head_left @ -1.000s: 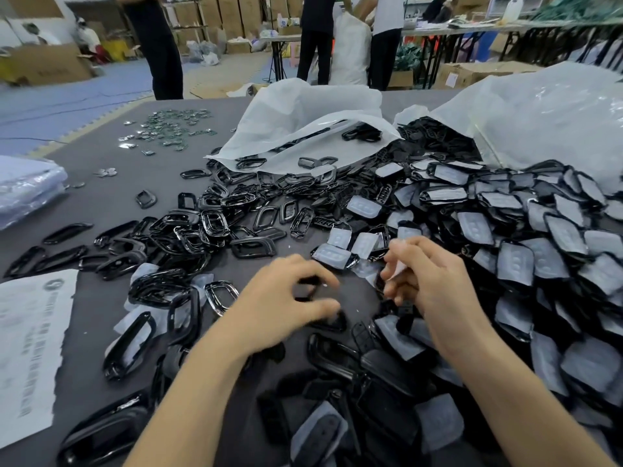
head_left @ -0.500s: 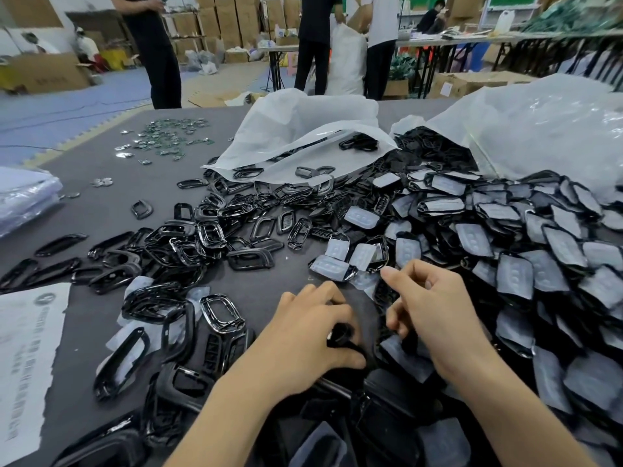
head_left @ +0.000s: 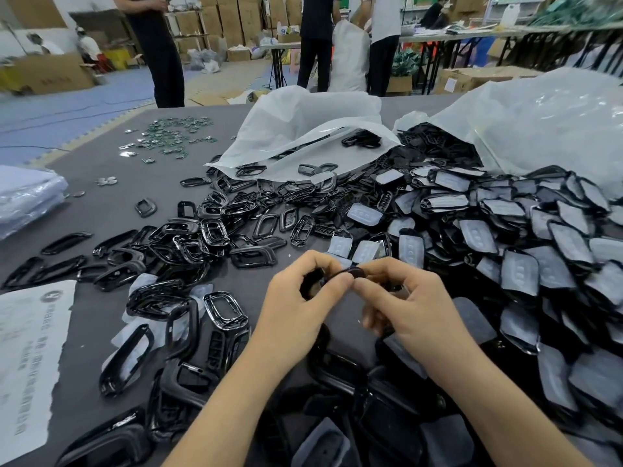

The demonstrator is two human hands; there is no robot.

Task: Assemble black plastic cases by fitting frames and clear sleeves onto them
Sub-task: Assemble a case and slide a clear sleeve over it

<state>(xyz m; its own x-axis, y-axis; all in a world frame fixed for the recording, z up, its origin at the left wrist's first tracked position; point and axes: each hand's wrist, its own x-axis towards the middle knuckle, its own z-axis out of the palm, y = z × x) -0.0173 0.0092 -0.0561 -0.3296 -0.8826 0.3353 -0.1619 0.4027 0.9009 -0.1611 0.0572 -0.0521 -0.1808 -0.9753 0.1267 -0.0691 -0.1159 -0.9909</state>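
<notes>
Broadly, a grey desk [head_left: 101, 210] carries a heap of sleeved black cases [head_left: 519, 274] at right. Loose frames [head_left: 209, 237] spill from a white bag [head_left: 303, 129] at left. Centre: left hand [head_left: 296, 308] and right hand [head_left: 414, 308] meet above the desk, fingers curled, thumbs and fingertips of both pinching one small black case part [head_left: 350, 273] between them. The part looks light, stiff and glossy, so probably slippery; it is best held by its rims. Open room is a bare strip just left of the hands, while parts crowd the near edge and the right side.
</notes>
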